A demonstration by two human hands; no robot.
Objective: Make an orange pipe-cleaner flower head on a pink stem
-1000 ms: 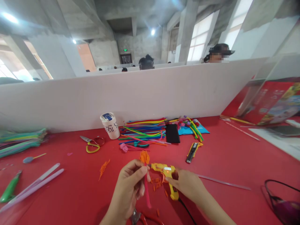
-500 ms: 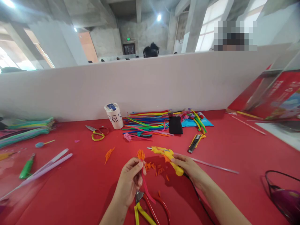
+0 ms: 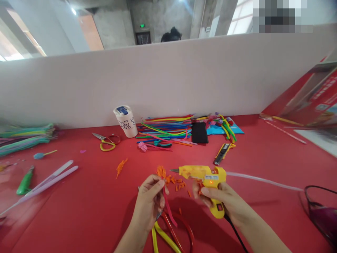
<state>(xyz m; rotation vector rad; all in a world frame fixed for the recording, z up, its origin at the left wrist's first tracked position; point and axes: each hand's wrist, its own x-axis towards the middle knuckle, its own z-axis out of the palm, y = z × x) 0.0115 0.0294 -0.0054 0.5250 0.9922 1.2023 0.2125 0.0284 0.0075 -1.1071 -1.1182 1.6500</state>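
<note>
My left hand (image 3: 149, 202) pinches a pink pipe-cleaner stem topped with an orange fuzzy flower (image 3: 161, 172), held upright just above the red table. My right hand (image 3: 226, 203) grips a yellow hot glue gun (image 3: 204, 175) by its handle. Its nozzle points left, a short way from the flower, and its orange light is lit. A clear glue stick (image 3: 263, 180) trails from the gun's back. Orange scraps (image 3: 178, 184) lie between my hands. Pliers with red and yellow handles (image 3: 168, 233) lie under my left hand.
A white cup (image 3: 125, 121), scissors (image 3: 105, 141), a heap of coloured pipe cleaners (image 3: 163, 131), a black phone (image 3: 199, 132) and a utility knife (image 3: 222, 153) lie farther back. More pipe cleaners (image 3: 23, 138) and pale sticks (image 3: 44, 182) lie left. A white partition (image 3: 168, 77) backs the table.
My right hand has turned the glue gun upright and level, nozzle pointing at the flower. The left hand has kept hold of the stem. The camera has tilted downward.
</note>
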